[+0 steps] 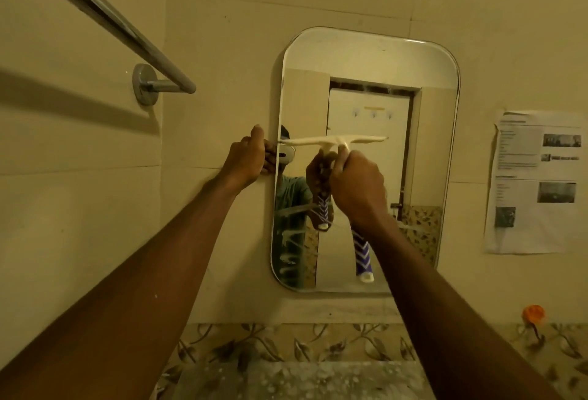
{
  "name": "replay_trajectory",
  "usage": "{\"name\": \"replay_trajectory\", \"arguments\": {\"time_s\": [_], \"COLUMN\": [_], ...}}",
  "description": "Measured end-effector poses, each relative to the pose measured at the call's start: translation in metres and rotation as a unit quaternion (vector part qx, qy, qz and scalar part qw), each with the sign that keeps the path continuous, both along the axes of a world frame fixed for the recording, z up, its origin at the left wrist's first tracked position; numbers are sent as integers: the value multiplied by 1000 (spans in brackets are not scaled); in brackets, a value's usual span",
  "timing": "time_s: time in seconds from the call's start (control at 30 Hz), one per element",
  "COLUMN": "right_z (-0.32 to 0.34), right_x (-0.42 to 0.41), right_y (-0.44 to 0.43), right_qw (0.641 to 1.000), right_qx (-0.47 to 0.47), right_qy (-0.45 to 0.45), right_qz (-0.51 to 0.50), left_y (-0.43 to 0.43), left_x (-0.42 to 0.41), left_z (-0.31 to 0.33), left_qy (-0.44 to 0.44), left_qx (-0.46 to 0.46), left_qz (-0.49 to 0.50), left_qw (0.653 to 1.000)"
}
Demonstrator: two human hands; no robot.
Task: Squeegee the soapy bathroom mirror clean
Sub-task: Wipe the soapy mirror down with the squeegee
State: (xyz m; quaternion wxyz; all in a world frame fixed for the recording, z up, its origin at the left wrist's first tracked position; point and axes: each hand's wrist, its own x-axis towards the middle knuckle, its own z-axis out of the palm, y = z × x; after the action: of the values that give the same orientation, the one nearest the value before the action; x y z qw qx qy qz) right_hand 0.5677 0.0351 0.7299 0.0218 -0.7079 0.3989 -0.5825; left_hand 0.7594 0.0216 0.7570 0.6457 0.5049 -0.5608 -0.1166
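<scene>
While the left hand (246, 153) steadies the mirror (366, 157) at its left edge, the right hand (356, 181), grip closed on the squeegee (334, 142) handle, holds the blade horizontal mid-glass; soap streaks lie below, lower left.

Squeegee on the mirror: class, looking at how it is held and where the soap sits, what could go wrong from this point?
1. The squeegee blade spans only the left part of the mirror, so the right strip may be missed.
2. Soap streaks remain at the lower left; a stroke stopping short would probably leave them.
3. The left hand grips the mirror's left edge close to the blade end, so the blade could bump its fingers.
</scene>
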Motion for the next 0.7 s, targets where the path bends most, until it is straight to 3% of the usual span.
{"name": "replay_trajectory", "arguments": {"time_s": [0.1, 0.27, 0.4, 0.53, 0.6, 0.7], "right_z": [-49, -137, -85, -10, -10, -70], "right_x": [8, 7, 5, 4, 4, 2], "right_y": [-13, -9, -1, -3, -9, -19], "right_qw": [999, 989, 996, 999, 999, 997], "right_qx": [31, 72, 44, -21, -18, 11], "right_qy": [18, 124, 70, 26, 40, 69], "right_qz": [33, -28, 24, 12, 11, 10], "left_y": [-3, -1, 3, 2, 1, 2], "left_x": [1, 0, 0, 4, 6, 3], "left_z": [0, 1, 6, 7, 8, 7], "left_qy": [6, -10, -5, 15, 16, 12], "left_qx": [-8, -12, 11, 36, 38, 29], "left_qz": [-3, 4, -1, -22, -24, -18], "left_qw": [1000, 1000, 1000, 999, 999, 999]}}
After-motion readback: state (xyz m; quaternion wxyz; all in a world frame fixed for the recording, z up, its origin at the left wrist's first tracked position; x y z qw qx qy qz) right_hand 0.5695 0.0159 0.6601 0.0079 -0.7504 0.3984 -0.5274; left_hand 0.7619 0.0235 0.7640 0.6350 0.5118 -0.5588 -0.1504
